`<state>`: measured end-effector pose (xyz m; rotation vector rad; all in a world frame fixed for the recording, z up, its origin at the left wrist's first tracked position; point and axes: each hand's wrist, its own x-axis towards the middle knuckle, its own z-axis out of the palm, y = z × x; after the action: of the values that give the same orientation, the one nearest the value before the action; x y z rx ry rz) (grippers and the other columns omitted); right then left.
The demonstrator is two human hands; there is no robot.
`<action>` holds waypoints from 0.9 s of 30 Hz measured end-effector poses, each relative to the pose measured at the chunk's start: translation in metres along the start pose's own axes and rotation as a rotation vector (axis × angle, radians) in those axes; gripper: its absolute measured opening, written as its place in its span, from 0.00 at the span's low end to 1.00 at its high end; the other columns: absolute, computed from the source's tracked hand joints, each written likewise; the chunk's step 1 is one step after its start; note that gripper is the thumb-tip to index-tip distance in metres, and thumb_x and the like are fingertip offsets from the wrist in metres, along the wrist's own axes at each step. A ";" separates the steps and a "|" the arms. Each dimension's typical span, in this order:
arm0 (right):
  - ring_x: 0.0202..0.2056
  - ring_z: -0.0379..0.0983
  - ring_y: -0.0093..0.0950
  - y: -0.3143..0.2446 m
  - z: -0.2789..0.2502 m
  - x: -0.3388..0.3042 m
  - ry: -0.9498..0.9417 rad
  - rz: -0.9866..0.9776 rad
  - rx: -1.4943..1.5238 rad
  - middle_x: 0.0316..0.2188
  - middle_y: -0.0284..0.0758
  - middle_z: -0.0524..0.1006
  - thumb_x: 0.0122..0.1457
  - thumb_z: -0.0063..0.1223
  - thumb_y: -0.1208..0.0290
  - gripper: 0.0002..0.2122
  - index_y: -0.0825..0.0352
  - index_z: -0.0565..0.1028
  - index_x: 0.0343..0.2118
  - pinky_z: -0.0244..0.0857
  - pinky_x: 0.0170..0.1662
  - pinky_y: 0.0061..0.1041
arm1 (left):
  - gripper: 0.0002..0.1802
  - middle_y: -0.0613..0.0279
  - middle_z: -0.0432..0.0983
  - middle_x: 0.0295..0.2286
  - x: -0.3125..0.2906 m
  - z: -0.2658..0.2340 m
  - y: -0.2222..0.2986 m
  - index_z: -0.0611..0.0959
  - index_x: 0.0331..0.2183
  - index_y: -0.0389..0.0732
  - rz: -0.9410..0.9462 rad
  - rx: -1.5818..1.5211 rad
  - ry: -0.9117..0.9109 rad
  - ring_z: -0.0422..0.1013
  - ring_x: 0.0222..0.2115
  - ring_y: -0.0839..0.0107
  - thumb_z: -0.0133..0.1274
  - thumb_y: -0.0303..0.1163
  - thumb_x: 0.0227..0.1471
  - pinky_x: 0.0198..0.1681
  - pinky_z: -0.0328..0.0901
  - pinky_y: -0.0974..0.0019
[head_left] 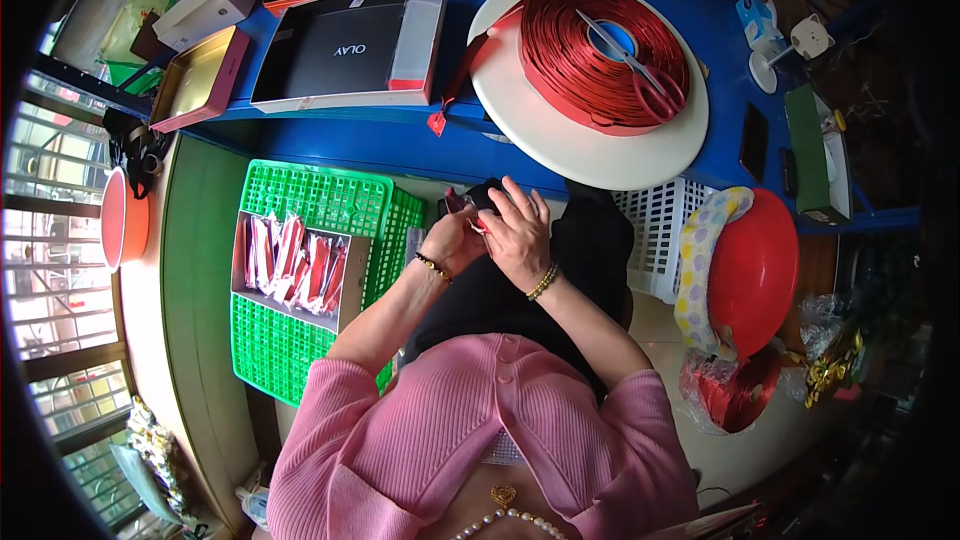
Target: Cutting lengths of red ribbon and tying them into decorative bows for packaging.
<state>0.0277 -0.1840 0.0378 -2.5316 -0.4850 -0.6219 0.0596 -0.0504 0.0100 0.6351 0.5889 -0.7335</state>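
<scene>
Over my lap my left hand (452, 243) pinches a small red piece (478, 226), seemingly with some clear film; its exact kind is mostly hidden by fingers. My right hand (522, 246) meets it there, thumb and forefinger closed at the piece, the other fingers stretched out. To the left, an open box (345, 312) holds several red strips in clear wrappers (290, 258). Beyond my hands, a large coil of red ribbon (560, 70) lies on a round white board (510, 140). Scissors (655, 90) with dark red handles rest on the coil. A loose red ribbon end (437, 123) hangs over the table edge.
The blue table (470, 0) carries an open black-and-white box (320, 50), a pink box (205, 80) and a phone (754, 140). A green crate (262, 335) supports the box of strips. Right stand a white basket (650, 240) and a red basin (765, 260).
</scene>
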 end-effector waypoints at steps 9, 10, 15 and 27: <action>0.26 0.73 0.28 0.000 -0.022 -0.023 -0.138 0.007 0.167 0.21 0.31 0.75 0.47 0.55 0.76 0.05 0.64 0.75 0.29 0.61 0.44 0.33 | 0.22 0.43 0.69 0.44 -0.014 0.004 0.031 0.67 0.46 0.30 0.043 0.048 -0.002 0.67 0.46 0.53 0.29 0.38 0.61 0.51 0.60 0.53; 0.24 0.72 0.29 0.000 -0.024 -0.024 -0.091 0.021 0.283 0.21 0.31 0.75 0.47 0.55 0.76 0.04 0.64 0.74 0.28 0.63 0.41 0.32 | 0.22 0.43 0.69 0.44 -0.014 0.001 0.029 0.67 0.45 0.29 0.041 0.074 -0.013 0.67 0.46 0.53 0.30 0.38 0.60 0.51 0.61 0.53; 0.31 0.73 0.20 0.001 -0.030 -0.038 -0.118 0.749 0.826 0.26 0.34 0.76 0.53 0.56 0.73 0.10 0.72 0.71 0.34 0.66 0.35 0.18 | 0.21 0.45 0.71 0.42 -0.019 0.000 0.032 0.69 0.44 0.30 0.109 0.123 -0.007 0.68 0.45 0.56 0.31 0.37 0.61 0.50 0.62 0.56; 0.24 0.73 0.19 -0.006 0.016 -0.045 -0.314 1.105 1.534 0.25 0.31 0.76 0.56 0.52 0.67 0.09 0.69 0.74 0.33 0.71 0.28 0.19 | 0.21 0.63 0.76 0.27 -0.029 -0.026 0.013 0.76 0.33 0.40 -0.019 0.552 -0.072 0.73 0.26 0.74 0.49 0.50 0.52 0.32 0.68 0.69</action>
<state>-0.0073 -0.1807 0.0049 -1.0351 0.3251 0.4755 0.0449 -0.0120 0.0167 1.1079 0.3213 -0.9415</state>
